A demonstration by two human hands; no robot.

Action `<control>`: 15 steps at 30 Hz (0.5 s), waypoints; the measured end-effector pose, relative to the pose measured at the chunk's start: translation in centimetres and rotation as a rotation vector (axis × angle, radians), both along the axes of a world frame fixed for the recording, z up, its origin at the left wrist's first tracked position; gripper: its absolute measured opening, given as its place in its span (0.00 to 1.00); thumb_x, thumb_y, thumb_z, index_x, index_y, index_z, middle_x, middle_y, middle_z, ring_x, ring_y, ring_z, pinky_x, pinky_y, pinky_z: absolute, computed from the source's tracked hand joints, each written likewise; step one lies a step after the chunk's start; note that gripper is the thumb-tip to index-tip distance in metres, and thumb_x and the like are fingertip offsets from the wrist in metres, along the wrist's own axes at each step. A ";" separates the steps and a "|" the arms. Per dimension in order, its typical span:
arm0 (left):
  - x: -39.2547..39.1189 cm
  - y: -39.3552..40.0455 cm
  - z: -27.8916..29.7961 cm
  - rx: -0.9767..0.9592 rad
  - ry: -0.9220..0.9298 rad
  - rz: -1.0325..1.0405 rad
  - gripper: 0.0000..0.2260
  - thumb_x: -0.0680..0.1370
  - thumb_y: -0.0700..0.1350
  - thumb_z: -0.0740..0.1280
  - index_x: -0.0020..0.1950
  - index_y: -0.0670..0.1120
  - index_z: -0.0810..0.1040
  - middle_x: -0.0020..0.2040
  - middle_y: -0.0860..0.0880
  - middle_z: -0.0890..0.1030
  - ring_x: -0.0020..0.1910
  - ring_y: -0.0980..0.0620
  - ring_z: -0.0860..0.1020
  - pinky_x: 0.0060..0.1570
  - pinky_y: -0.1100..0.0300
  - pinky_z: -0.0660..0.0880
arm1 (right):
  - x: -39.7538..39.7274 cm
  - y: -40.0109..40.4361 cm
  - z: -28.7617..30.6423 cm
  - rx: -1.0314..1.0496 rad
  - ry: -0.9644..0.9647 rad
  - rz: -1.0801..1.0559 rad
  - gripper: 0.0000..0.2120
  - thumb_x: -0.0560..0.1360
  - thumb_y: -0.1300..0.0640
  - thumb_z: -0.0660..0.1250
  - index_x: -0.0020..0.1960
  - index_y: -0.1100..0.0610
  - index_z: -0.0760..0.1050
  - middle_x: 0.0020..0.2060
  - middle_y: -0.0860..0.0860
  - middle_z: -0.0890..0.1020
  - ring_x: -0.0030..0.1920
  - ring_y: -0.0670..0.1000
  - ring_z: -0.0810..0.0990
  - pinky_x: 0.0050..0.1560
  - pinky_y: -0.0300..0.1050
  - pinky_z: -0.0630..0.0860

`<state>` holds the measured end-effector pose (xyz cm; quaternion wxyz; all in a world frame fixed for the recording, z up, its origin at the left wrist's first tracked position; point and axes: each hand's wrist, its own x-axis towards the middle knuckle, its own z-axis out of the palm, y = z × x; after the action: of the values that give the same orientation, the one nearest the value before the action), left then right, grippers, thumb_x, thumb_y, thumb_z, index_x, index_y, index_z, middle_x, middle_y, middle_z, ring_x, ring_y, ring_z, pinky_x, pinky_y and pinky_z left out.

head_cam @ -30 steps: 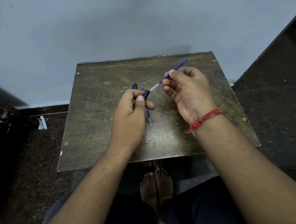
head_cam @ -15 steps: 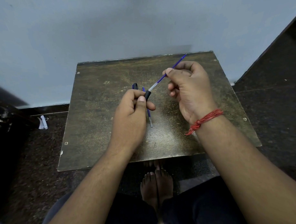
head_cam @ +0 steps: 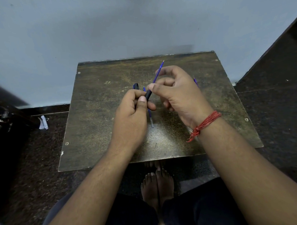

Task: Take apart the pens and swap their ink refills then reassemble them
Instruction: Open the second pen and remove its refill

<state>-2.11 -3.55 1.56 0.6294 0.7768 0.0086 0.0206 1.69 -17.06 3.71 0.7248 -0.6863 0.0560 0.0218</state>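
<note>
- We grip a black pen barrel (head_cam: 148, 95) in our left hand (head_cam: 133, 116), fingers and thumb curled round it, just left of the frame's centre.
- Our right hand (head_cam: 175, 93) pinches a blue ink refill (head_cam: 157, 73) between thumb and fingers; the refill slants up toward the upper centre, its lower end at the barrel's open mouth.
- We cannot tell how far the refill sits inside the barrel, since the fingers hide the joint.
- A 2nd refill (head_cam: 150, 117) lies on the worn brown table (head_cam: 97, 114) just below our left hand, its pale end pointing toward the lower centre.
- Another black pen part (head_cam: 136, 86) pokes out above our left knuckles; whether it rests on the table or in the hand is unclear.
- A small blue piece (head_cam: 195, 81) shows behind the right hand, too hidden to name.
- We judge the step in hand to be feeding a refill into a barrel, roughly mid-task.
- The next move calls for keeping refill and barrel in 1 line and sliding gently, as a thin refill could bend.
</note>
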 end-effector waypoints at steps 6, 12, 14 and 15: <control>-0.1 -0.1 0.0 0.017 -0.003 -0.010 0.09 0.84 0.44 0.59 0.50 0.54 0.75 0.41 0.54 0.85 0.29 0.62 0.70 0.36 0.57 0.68 | 0.4 -0.7 -0.2 0.091 -0.012 -0.137 0.06 0.76 0.53 0.72 0.48 0.52 0.76 0.43 0.56 0.83 0.22 0.44 0.68 0.22 0.36 0.62; -0.1 -0.1 0.0 0.018 -0.008 -0.008 0.08 0.84 0.44 0.59 0.50 0.55 0.75 0.40 0.55 0.84 0.30 0.62 0.71 0.36 0.58 0.69 | 0.5 -0.5 -0.6 0.023 -0.024 -0.096 0.04 0.75 0.57 0.71 0.41 0.53 0.80 0.39 0.58 0.78 0.24 0.45 0.66 0.23 0.37 0.61; -0.1 0.0 0.0 0.009 -0.005 -0.006 0.09 0.84 0.44 0.59 0.50 0.54 0.75 0.40 0.55 0.84 0.30 0.62 0.71 0.36 0.57 0.68 | 0.5 -0.4 -0.5 0.021 -0.011 -0.085 0.04 0.76 0.56 0.71 0.42 0.54 0.80 0.39 0.58 0.78 0.24 0.45 0.65 0.22 0.36 0.61; -0.1 0.0 0.0 0.013 -0.005 -0.008 0.09 0.84 0.44 0.59 0.50 0.54 0.75 0.40 0.55 0.84 0.30 0.62 0.71 0.36 0.58 0.69 | 0.4 -0.4 -0.5 0.036 -0.004 -0.091 0.05 0.77 0.55 0.71 0.43 0.56 0.80 0.38 0.57 0.77 0.23 0.45 0.65 0.22 0.36 0.61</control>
<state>-2.17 -3.57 1.59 0.6245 0.7808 0.0037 0.0200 2.09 -17.41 3.21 0.7373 -0.6701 0.0853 -0.0117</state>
